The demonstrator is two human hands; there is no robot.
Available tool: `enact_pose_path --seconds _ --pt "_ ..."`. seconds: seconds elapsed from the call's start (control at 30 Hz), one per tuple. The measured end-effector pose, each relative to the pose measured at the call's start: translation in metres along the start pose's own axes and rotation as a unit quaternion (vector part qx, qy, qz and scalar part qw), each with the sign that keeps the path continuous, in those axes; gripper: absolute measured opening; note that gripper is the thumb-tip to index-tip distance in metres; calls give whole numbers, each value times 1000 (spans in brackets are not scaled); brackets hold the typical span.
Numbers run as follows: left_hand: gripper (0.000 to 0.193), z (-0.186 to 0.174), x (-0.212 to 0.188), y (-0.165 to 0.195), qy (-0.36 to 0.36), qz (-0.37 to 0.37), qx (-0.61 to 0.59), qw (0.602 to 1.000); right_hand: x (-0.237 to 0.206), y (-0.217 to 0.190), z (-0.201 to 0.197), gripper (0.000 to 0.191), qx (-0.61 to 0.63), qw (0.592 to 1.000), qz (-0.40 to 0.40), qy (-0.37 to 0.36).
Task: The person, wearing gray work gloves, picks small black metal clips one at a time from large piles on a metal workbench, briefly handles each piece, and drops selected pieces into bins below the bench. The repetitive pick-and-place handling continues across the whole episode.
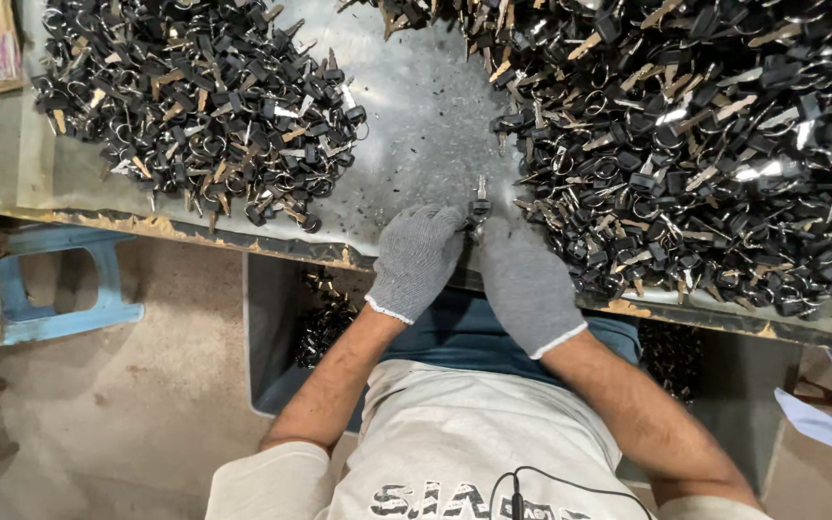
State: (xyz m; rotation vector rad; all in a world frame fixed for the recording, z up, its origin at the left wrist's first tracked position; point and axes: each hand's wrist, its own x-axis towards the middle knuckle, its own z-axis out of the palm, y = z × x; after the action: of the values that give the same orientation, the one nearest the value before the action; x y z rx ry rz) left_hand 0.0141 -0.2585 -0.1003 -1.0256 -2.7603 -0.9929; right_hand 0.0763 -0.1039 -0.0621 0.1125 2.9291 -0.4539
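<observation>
At the near edge of the grey metal table (416, 116), the grey-gloved left hand (418, 260) and right hand (524, 286) are both pinching one black-headed metal key (480, 204), apparently fitting it together, needing fine fingertip control.

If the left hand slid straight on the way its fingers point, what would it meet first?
The left hand points up and right toward the black-headed key pinched between both hands. It already touches that key. Past it lies bare metal tabletop, then probably the edge of the large key pile, though depth is unclear.
</observation>
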Motion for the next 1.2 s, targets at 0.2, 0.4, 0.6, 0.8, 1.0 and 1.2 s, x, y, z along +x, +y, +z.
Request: enact_pose_path --seconds 0.2,0.4,0.6,0.8,1.0,1.2 --pt "15 -1 -1 -8 5 -13 -15 1000 6 16 -9 26 123 990 -63 -22" --pt "16 9 -1 -15 16 43 13 999 6 8 18 33 11 999 -20 27" --pt "14 10 -6 -12 24 54 38 998 9 8 6 43 -42 998 -31 -42" --pt "24 1 -12 -5 28 42 9 999 -8 0 -13 52 23 998 -5 -61" --pt "33 -1 -20 2 80 54 -12 995 -10 3 -8 58 39 999 -5 -13" --pt "36 5 -19 0 54 51 4 997 -14 -7 6 25 -46 997 -33 49"
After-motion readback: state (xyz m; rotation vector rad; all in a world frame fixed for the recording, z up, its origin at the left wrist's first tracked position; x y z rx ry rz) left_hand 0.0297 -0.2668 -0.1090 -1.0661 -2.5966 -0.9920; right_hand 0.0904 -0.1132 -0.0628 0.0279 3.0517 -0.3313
